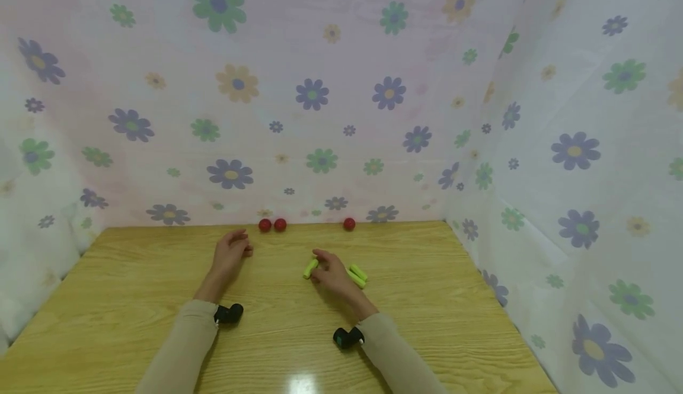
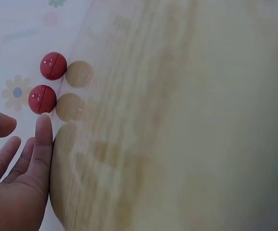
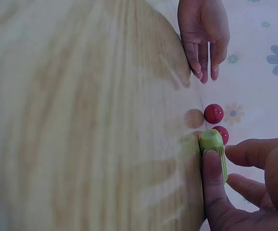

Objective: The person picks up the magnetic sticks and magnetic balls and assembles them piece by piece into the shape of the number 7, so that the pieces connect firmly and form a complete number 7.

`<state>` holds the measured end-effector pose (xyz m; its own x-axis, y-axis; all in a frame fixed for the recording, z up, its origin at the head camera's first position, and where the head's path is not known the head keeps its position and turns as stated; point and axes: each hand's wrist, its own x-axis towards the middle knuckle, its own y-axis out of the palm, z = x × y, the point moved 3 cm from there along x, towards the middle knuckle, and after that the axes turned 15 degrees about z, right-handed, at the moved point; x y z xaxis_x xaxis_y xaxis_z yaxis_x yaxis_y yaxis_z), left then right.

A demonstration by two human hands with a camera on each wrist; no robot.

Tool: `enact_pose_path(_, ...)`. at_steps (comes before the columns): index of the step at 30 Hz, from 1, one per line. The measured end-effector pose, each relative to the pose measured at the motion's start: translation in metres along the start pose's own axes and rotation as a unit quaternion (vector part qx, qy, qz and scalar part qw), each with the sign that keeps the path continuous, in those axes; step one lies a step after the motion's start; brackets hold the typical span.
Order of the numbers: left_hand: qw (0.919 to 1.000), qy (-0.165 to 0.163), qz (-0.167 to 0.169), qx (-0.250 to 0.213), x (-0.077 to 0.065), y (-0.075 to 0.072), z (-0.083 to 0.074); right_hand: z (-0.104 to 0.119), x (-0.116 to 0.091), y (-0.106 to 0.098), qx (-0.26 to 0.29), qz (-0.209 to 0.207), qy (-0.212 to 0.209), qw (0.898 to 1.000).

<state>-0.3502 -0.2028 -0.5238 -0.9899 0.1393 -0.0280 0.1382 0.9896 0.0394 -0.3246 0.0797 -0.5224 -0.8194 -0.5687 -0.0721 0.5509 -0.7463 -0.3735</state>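
Observation:
My right hand (image 1: pixel 333 274) is over the table, thumb and fingers spread around a short yellow-green stick (image 1: pixel 310 268). In the right wrist view the stick (image 3: pixel 211 140) shows a rounded end and lies by the thumb and fingertips; whether they touch it I cannot tell. Two more yellow-green sticks (image 1: pixel 358 273) lie side by side just right of this hand, partly hidden behind it. My left hand (image 1: pixel 229 258) rests loosely bent near the table's back and holds nothing. Closest to it are two small red balls (image 1: pixel 273 225), each with a seam line in the left wrist view.
A third red ball (image 1: pixel 349 224) sits farther right along the back edge of the wooden table (image 1: pixel 277 335). Flower-patterned cloth (image 1: pixel 363 44) rises behind the table and at both sides. Black wrist cameras (image 1: pixel 348 338) are strapped at both sleeves.

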Motion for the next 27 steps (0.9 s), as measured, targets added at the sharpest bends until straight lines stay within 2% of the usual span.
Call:
enact_pose_path(5,0.9998,0.001,-0.014,0.01,0.01,-0.002,-0.003,-0.001,0.001,0.0,0.002,0.01,0.002,1.0)
enact_pose_path(8,0.9997,0.006,-0.022,-0.009,0.018,0.0,-0.003,-0.001,0.0,-0.001,0.006,0.014,0.008,1.0)
enact_pose_path(14,0.9993,-0.005,-0.037,-0.004,0.035,0.016,-0.004,0.0,0.002,-0.006,0.01,0.008,0.016,1.0)
enact_pose_path(19,0.9987,-0.011,-0.05,-0.004,0.042,0.028,-0.005,-0.001,0.003,-0.006,0.016,0.016,0.015,1.0)
enact_pose_path(23,0.9971,-0.005,-0.066,0.038,0.044,0.03,-0.005,0.0,0.002,-0.006,0.008,0.028,0.017,0.999)
enact_pose_path(27,0.9904,-0.003,-0.076,0.115,0.047,0.028,-0.005,0.002,0.001,-0.004,-0.006,0.03,0.018,0.999)
